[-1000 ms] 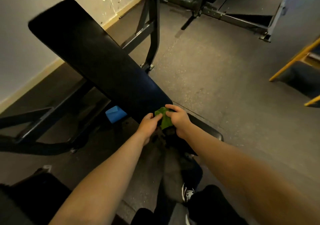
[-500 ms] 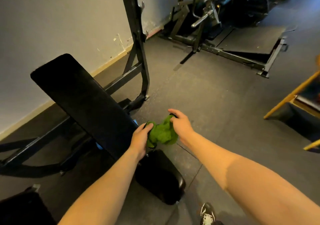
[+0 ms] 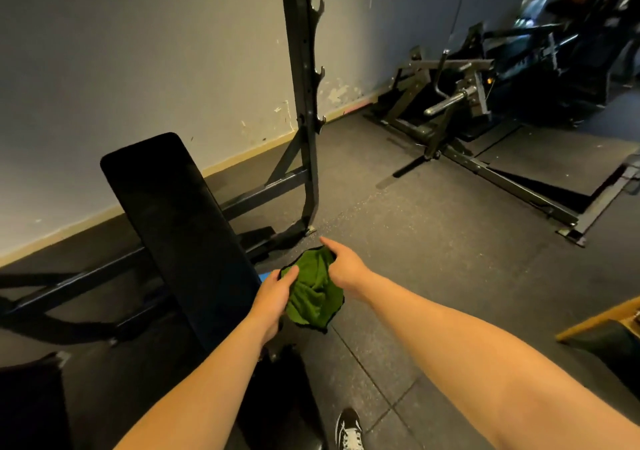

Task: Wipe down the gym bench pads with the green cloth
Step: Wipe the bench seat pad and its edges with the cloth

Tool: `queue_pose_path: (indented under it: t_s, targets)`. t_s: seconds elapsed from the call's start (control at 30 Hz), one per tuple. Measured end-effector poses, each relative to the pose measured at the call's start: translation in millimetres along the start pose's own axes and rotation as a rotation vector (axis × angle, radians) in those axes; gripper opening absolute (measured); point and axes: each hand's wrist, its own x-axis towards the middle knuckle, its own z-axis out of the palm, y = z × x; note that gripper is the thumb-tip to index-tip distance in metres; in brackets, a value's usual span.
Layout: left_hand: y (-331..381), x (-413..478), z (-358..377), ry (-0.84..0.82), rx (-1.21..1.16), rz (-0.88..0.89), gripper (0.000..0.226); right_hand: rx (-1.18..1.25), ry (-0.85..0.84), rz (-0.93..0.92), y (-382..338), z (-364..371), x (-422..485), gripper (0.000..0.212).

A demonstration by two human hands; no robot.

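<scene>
The green cloth (image 3: 314, 291) hangs bunched between my two hands, in the air just right of the bench's lower end. My left hand (image 3: 273, 295) grips its left side. My right hand (image 3: 341, 266) pinches its upper right edge, with the index finger stretched out forward. The black inclined back pad (image 3: 173, 221) runs up and to the left of my hands. The black seat pad (image 3: 277, 390) lies below my left forearm, partly hidden by it.
A black rack upright (image 3: 304, 103) with bar hooks stands behind the bench by the wall. A black lever machine (image 3: 460, 103) and its floor frame fill the back right. A wooden-edged box (image 3: 602, 321) sits at the right edge. My shoe (image 3: 348, 429) is on the rubber floor.
My hands lifted the cloth off the lower end of the back pad and spread it out between them. The view rose and swung toward the wall and rack.
</scene>
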Motion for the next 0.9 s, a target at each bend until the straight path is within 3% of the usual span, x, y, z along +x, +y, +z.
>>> queue_pose_path:
  t_s: [0.17, 0.3, 0.37, 0.43, 0.5, 0.57, 0.7, 0.8, 0.9]
  targets:
    - [27, 37, -15, 0.277, -0.053, 0.111, 0.029, -0.057, 0.020, 0.072, -30, -12, 64, 0.062]
    - [55, 52, -23, 0.278, -0.162, 0.148, 0.041, 0.073, -0.073, 0.032, -60, -10, 101, 0.052]
    - [69, 55, -23, 0.225, -0.148, 0.174, 0.044, 0.216, -0.152, 0.056, -72, -9, 116, 0.062]
    - [82, 58, -22, 0.208, -0.143, 0.172, 0.042, 0.316, -0.286, 0.095, -79, -8, 129, 0.087]
    - [92, 67, -22, 0.237, -0.208, 0.154, 0.041, 0.340, -0.412, 0.126, -83, -8, 147, 0.106]
    - [105, 82, -21, 0.260, -0.281, 0.153, 0.044, 0.323, -0.424, 0.152, -83, -11, 176, 0.112]
    - [124, 105, -12, 0.285, -0.375, 0.187, 0.044, 0.171, -0.116, 0.049, -84, -29, 224, 0.083]
    - [135, 125, 5, 0.343, -0.385, 0.214, 0.047, 0.112, -0.096, -0.070, -96, -43, 248, 0.073]
    - [147, 146, 20, 0.437, -0.452, 0.235, 0.050, 0.110, -0.165, -0.071, -109, -54, 277, 0.062]
